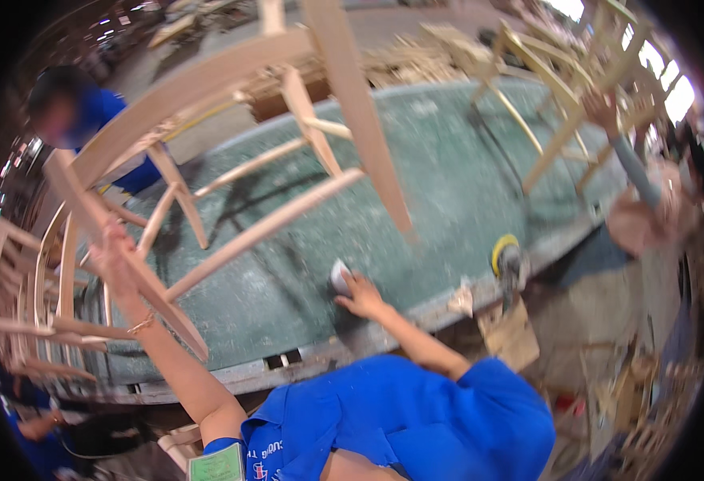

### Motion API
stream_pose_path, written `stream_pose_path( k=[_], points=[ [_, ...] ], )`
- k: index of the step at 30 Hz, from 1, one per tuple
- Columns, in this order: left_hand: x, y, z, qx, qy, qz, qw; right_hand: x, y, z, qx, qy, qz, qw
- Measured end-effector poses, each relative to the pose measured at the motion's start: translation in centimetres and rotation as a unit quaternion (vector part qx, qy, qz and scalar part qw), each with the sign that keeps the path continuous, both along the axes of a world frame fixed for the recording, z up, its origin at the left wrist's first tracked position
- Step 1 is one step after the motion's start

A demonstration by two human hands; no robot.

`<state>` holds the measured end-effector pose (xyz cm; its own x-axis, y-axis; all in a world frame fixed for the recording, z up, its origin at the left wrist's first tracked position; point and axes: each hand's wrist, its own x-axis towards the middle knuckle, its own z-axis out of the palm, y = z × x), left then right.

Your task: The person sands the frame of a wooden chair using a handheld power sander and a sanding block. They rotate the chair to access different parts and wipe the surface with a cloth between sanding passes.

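A pale, unpainted wooden chair frame [268, 232] stands tilted over the green-topped table, its legs and rungs spread across the upper left. My left hand [117, 260] is closed around one of its long wooden members at the left, slightly blurred. Low over the table's near side, my right hand [361, 297] pinches a small whitish piece [340, 276] between thumb and fingers. What this piece is made of cannot be made out. The right hand is apart from the chair.
The green tabletop [448, 200] has a worn near edge. A sander with a yellow pad [508, 256] sits at that edge, right of me. More wooden chairs [23, 297] crowd the left. Across the table is a person in blue [103, 112]; another person's hand [600, 111] touches a chair [556, 104] at right.
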<state>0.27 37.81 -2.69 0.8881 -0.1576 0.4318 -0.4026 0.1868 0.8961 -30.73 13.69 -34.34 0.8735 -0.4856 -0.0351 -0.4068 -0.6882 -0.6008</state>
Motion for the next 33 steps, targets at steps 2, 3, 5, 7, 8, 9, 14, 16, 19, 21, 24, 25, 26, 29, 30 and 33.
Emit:
stream_pose_path(
  k=[2,3,5,7,8,9,14,16,19,21,24,25,26,29,30,33],
  points=[
    [1.0,3.1,0.0,0.035,0.018,0.037,0.999,-0.3,-0.2,-0.2,-0.007,-0.018,0.025,1.0],
    [1.5,4.3,-0.5,0.059,0.019,0.059,0.996,-0.9,-0.3,-0.3,0.004,-0.065,0.012,0.998],
    [0.4,4.4,-1.4,0.032,0.016,0.039,0.999,-2.8,-0.9,0.5,0.033,-0.094,-0.032,0.994],
    [-0.6,3.0,-1.5,0.04,0.032,0.032,0.998,-6.7,-1.7,0.6,0.053,-0.126,-0.088,0.987],
    [-0.9,2.8,-1.6,0.034,0.037,0.006,0.999,-8.3,-2.2,0.9,0.066,-0.141,-0.102,0.983],
    [-0.8,2.8,-1.4,0.026,0.039,-0.016,0.999,-9.5,-2.5,0.9,0.077,-0.158,-0.113,0.978],
    [-1.6,2.5,-1.3,0.037,0.034,-0.012,0.999,-16.6,-4.8,1.6,-0.037,-0.185,-0.27,0.944],
    [-1.1,3.6,-1.1,0.037,0.045,-0.02,0.998,-19.1,-7.4,1.5,-0.128,-0.182,-0.377,0.899],
    [-1.5,3.6,-1.3,0.008,0.064,-0.041,0.997,-22.0,-10.4,0.7,-0.114,0.008,-0.45,0.886],
    [-2.9,2.6,-1.8,0.035,0.06,0.018,0.997,-23.2,-11.2,0.8,-0.1,0.111,-0.356,0.922],
    [-4.5,1.6,-1.9,0.05,0.024,0.057,0.997,-21.9,-13.1,2.4,0.037,0.021,-0.333,0.942],
    [-4.6,1.5,-1.8,0.052,0.006,0.066,0.996,-20.1,-13.5,3.7,0.141,-0.068,-0.356,0.921],
    [-4.8,0.8,-1.9,0.043,0.002,0.069,0.997,-18.1,-13.5,5.7,0.289,-0.194,-0.374,0.859],
    [-5.8,-0.3,-1.0,0.013,0.005,0.058,0.998,-12.5,-14.6,13.2,0.494,-0.419,-0.268,0.713],
    [-6.0,-0.4,-0.6,-0.001,0.011,0.045,0.999,-10.8,-14.6,15.5,0.523,-0.466,-0.217,0.679],
    [-5.6,-0.1,-0.3,-0.002,0.003,0.032,0.999,-4.6,-15.3,21.9,0.51,-0.475,-0.111,0.708]
  ],
)
